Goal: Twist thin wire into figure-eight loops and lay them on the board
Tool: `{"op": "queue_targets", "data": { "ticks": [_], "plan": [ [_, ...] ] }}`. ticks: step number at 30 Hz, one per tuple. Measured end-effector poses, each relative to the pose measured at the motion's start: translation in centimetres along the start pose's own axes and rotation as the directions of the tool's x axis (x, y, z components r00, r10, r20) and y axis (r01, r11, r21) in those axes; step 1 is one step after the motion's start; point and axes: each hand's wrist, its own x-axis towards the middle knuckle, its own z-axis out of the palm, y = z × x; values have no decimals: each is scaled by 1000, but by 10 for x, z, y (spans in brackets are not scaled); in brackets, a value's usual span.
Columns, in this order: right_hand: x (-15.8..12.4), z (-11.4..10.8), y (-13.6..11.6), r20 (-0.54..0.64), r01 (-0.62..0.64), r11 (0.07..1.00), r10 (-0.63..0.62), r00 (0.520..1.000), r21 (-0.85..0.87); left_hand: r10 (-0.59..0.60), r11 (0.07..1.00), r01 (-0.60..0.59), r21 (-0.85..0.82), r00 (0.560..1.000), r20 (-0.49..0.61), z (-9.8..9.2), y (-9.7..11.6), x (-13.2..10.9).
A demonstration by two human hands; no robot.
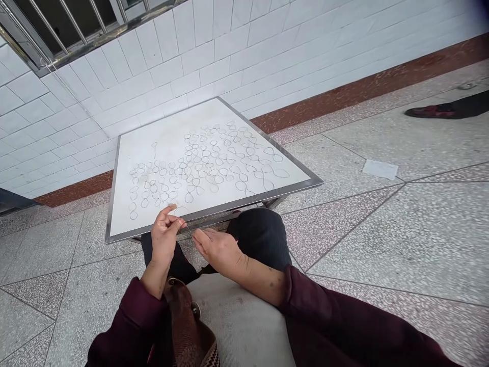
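A white square board (206, 158) with a metal frame lies tilted in front of me, its near edge at my knees. Several dark thread loops (206, 163) form rows of petal-like shapes across it. My left hand (164, 237) is pinched at the board's near edge, holding a thin thread (189, 231) between finger and thumb. My right hand (216, 250) lies just to the right, its fingertips at the far end of that thread. Whether those fingers grip it, I cannot tell.
A brown bag (187, 326) and a pale cloth (237, 321) rest on my lap. Dark trousers cover my knee (263, 237). Another person's dark red shoe (431, 111) is at the upper right. Terrazzo floor surrounds the board, with a white tiled wall behind it.
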Motion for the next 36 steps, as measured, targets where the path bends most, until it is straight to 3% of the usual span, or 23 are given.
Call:
{"op": "queue_targets", "data": {
  "ticks": [6, 10, 16, 25, 32, 36],
  "plan": [
    [0, -6, 7, 11, -60, 970, 59, 998, 234, 42, 998, -45, 40, 996, 83, -7, 23, 12],
    [10, -14, 10, -12, -131, 934, 143, 990, 334, 37, 997, -45, 55, 989, 141, 1, 30, 5],
    [18, -15, 8, -49, -81, 975, 93, 994, 208, 14, 1000, -16, 21, 995, 94, 16, 25, -8],
    [17, -19, 7, -51, 53, 998, -54, 997, -21, 13, 999, -16, 31, 996, 84, 17, 24, -5],
    [14, -18, 7, -69, -9, 1000, 8, 998, -7, 19, 999, -21, 28, 996, 89, 17, 27, -6],
    [8, -20, 11, -39, -35, 999, 36, 999, 17, 89, 996, -90, 14, 995, 55, 15, 29, -9]
  ]
}}
